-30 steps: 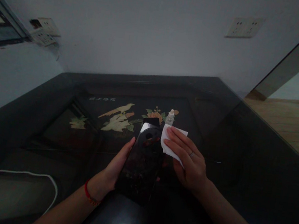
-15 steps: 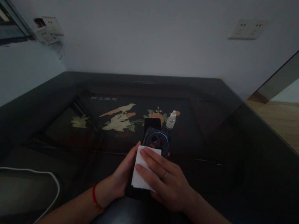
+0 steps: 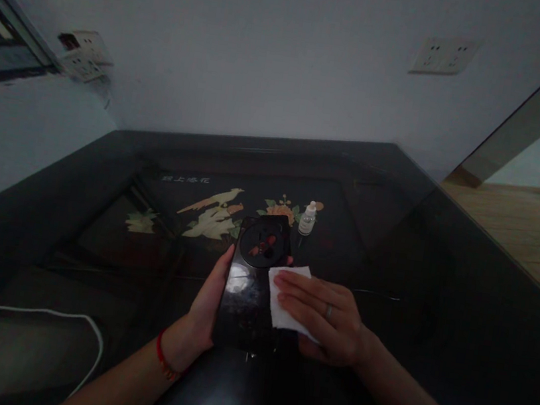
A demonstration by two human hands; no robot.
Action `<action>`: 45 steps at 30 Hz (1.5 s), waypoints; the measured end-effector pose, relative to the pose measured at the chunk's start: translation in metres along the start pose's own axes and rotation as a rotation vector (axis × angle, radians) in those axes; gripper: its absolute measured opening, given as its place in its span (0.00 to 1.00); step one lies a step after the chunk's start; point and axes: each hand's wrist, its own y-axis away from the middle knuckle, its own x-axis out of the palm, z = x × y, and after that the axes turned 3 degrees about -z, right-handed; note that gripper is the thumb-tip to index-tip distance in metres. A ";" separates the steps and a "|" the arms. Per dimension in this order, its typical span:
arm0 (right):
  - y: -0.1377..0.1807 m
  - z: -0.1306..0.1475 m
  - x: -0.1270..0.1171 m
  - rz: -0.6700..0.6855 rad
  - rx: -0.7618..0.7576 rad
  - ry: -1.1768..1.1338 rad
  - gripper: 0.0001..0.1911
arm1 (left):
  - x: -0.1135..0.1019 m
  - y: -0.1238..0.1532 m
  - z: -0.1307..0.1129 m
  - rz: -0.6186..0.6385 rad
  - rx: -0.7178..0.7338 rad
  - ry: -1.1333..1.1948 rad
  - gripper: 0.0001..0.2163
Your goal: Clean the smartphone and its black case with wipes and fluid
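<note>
Indoors, a pale wall (image 3: 269, 62) backs the far edge of a glossy black table (image 3: 392, 260), a bird-and-flower design (image 3: 210, 221) lying toward that edge. A person's left hand (image 3: 208, 304) curls firmly around a black phone (image 3: 245, 306), its back facing the wearer, held between the table's left and right edges. The right hand (image 3: 338, 323), fingers nearly straight, holds a folded white wipe (image 3: 278, 318) at the phone's right side (how hard it presses cannot be told). A small bottle (image 3: 307, 222) stands beyond, toward the far-right corner; a red bracelet (image 3: 162, 358) circles the left wrist, a ring (image 3: 328, 310) one right finger.
</note>
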 end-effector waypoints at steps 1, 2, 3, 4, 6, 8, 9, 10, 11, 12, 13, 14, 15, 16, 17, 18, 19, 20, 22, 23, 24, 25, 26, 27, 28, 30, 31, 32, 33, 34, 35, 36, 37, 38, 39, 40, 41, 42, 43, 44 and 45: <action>0.001 -0.004 -0.002 -0.029 0.045 0.005 0.18 | -0.002 0.000 0.000 0.020 0.002 -0.003 0.29; 0.001 -0.007 -0.004 -0.054 0.100 0.015 0.17 | -0.003 0.001 0.000 0.034 -0.009 -0.010 0.29; 0.001 -0.009 -0.004 -0.075 0.158 0.025 0.18 | -0.004 0.002 0.000 0.043 -0.035 -0.023 0.28; 0.001 -0.010 -0.005 -0.092 0.212 0.034 0.19 | -0.005 0.003 0.001 0.049 -0.062 -0.037 0.28; 0.000 -0.011 -0.004 -0.112 0.292 0.038 0.21 | -0.005 0.004 0.003 0.050 -0.097 -0.059 0.29; -0.001 -0.010 -0.003 -0.123 0.320 0.021 0.22 | -0.003 0.006 0.007 0.050 -0.130 -0.089 0.28; -0.001 -0.009 -0.003 -0.118 0.318 0.012 0.23 | -0.002 0.006 0.009 0.047 -0.154 -0.113 0.27; -0.002 -0.008 -0.002 -0.107 0.312 0.004 0.23 | -0.001 0.006 0.011 0.035 -0.183 -0.139 0.26; -0.003 -0.007 -0.002 -0.093 0.304 -0.003 0.23 | 0.000 0.006 0.014 0.015 -0.210 -0.165 0.25; -0.003 -0.007 -0.002 -0.076 0.294 -0.010 0.23 | 0.001 0.007 0.016 -0.011 -0.234 -0.186 0.25; -0.003 -0.006 -0.002 -0.062 0.282 -0.017 0.23 | 0.001 0.007 0.018 -0.038 -0.251 -0.200 0.24; -0.004 -0.007 -0.002 -0.050 0.274 -0.021 0.22 | 0.000 0.007 0.019 -0.063 -0.267 -0.209 0.24; -0.004 -0.007 -0.003 -0.043 0.270 -0.022 0.22 | 0.000 0.006 0.020 -0.080 -0.277 -0.213 0.25; -0.004 -0.008 -0.003 -0.041 0.275 -0.017 0.22 | -0.001 0.006 0.019 -0.088 -0.280 -0.214 0.26; -0.003 -0.009 -0.004 -0.045 0.286 -0.006 0.22 | -0.002 0.006 0.018 -0.087 -0.276 -0.210 0.27; -0.003 -0.011 -0.004 -0.055 0.301 0.011 0.22 | -0.003 0.007 0.016 -0.079 -0.261 -0.205 0.28; -0.002 -0.012 -0.005 -0.070 0.315 0.031 0.21 | -0.003 0.007 0.013 -0.068 -0.236 -0.200 0.29; -0.002 -0.014 -0.006 -0.085 0.325 0.051 0.21 | -0.003 0.007 0.010 -0.056 -0.207 -0.195 0.30; -0.001 -0.016 -0.006 -0.112 0.322 0.083 0.20 | -0.002 0.008 0.005 -0.046 -0.121 -0.171 0.29; 0.000 -0.016 -0.006 -0.118 0.309 0.091 0.20 | -0.001 0.007 0.003 -0.049 -0.077 -0.153 0.29; 0.000 -0.015 -0.005 -0.119 0.288 0.091 0.20 | 0.000 0.007 0.001 -0.057 -0.039 -0.129 0.29; 0.000 -0.014 -0.005 -0.114 0.254 0.079 0.19 | 0.001 0.005 0.000 -0.065 -0.005 -0.099 0.29; 0.000 -0.012 -0.004 -0.102 0.210 0.059 0.19 | 0.002 0.004 0.000 -0.077 0.028 -0.070 0.29; -0.001 -0.010 -0.004 -0.088 0.161 0.032 0.18 | 0.003 0.003 0.000 -0.091 0.058 -0.046 0.29; -0.001 -0.009 -0.004 -0.077 0.118 0.003 0.19 | 0.003 0.001 0.000 -0.106 0.081 -0.028 0.28; -0.001 -0.006 -0.005 -0.085 0.102 -0.038 0.20 | 0.003 0.000 0.000 -0.125 0.100 -0.022 0.28; -0.001 -0.006 -0.006 -0.106 0.138 -0.043 0.21 | 0.003 0.000 0.000 -0.120 0.077 -0.040 0.29; 0.000 -0.006 -0.007 -0.134 0.201 -0.040 0.22 | 0.002 0.000 0.001 -0.111 0.037 -0.068 0.29; 0.000 -0.006 -0.007 -0.163 0.274 -0.033 0.23 | 0.002 0.001 0.002 -0.099 -0.012 -0.099 0.30; 0.000 -0.006 -0.007 -0.181 0.342 -0.024 0.23 | 0.002 0.002 0.004 -0.090 -0.063 -0.129 0.30; 0.000 -0.006 -0.006 -0.189 0.393 -0.019 0.23 | 0.002 0.003 0.007 -0.086 -0.108 -0.155 0.30; -0.001 -0.006 -0.005 -0.186 0.417 -0.018 0.23 | 0.002 0.004 0.010 -0.089 -0.142 -0.172 0.30; -0.002 -0.005 -0.003 -0.172 0.420 -0.018 0.22 | 0.002 0.005 0.014 -0.099 -0.163 -0.183 0.29; -0.003 -0.004 -0.002 -0.154 0.402 -0.018 0.22 | 0.002 0.006 0.017 -0.110 -0.176 -0.193 0.29; -0.004 -0.003 0.000 -0.133 0.374 -0.015 0.21 | 0.002 0.006 0.021 -0.127 -0.185 -0.207 0.28; -0.005 -0.001 0.002 -0.112 0.341 -0.010 0.20 | 0.002 0.005 0.024 -0.147 -0.185 -0.223 0.27; -0.006 0.001 0.004 -0.094 0.306 -0.004 0.19 | 0.002 0.005 0.026 -0.168 -0.180 -0.237 0.26; -0.007 0.002 0.006 -0.078 0.268 -0.001 0.18 | 0.002 0.004 0.027 -0.187 -0.172 -0.248 0.26; -0.007 0.004 0.007 -0.060 0.226 -0.003 0.18 | 0.001 0.003 0.028 -0.202 -0.155 -0.252 0.26; -0.006 0.005 0.008 -0.040 0.179 -0.009 0.18 | 0.002 0.002 0.028 -0.213 -0.131 -0.247 0.26; -0.006 0.005 0.009 -0.020 0.135 -0.017 0.18 | 0.002 0.001 0.027 -0.216 -0.105 -0.235 0.27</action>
